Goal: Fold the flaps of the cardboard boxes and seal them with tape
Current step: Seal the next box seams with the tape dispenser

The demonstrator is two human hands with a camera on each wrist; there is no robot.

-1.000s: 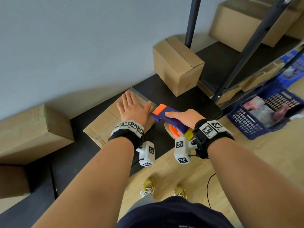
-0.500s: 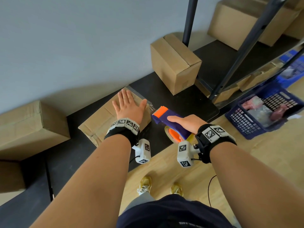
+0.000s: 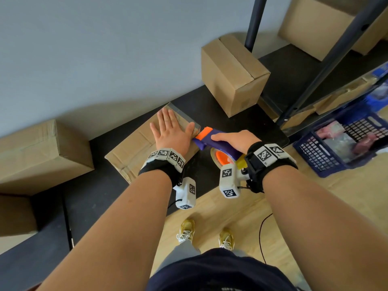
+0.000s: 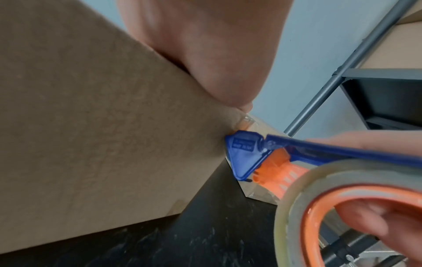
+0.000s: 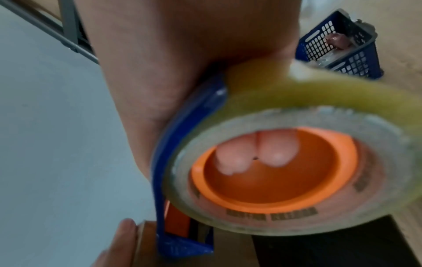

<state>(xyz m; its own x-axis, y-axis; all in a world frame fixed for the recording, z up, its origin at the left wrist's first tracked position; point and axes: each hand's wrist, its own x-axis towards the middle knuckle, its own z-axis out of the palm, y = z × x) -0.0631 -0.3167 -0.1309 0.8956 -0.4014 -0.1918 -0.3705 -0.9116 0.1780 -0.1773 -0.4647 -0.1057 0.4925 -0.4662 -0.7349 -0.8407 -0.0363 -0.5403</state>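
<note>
A flat cardboard box (image 3: 130,152) lies on the black shelf (image 3: 100,196), with clear tape along its far right edge. My left hand (image 3: 170,131) lies flat on its top, fingers straight, pressing it down; its thumb (image 4: 219,75) shows at the box edge. My right hand (image 3: 235,140) grips a blue and orange tape dispenser (image 3: 212,143) with a clear tape roll (image 5: 294,173). The dispenser's blue nose (image 4: 242,153) touches the box's right corner, beside the left thumb. Two fingertips (image 5: 251,153) of the right hand curl inside the roll's orange core.
A closed cardboard box (image 3: 233,74) stands behind the hands and a larger one (image 3: 39,152) to the left. Dark shelf posts (image 3: 327,66) rise at the right with more boxes (image 3: 321,24). A blue basket (image 3: 340,143) sits on the wooden floor by my shoes (image 3: 186,229).
The dispenser has moved left until its nose meets the box's corner next to the left thumb. The left hand stays flat on the box.
</note>
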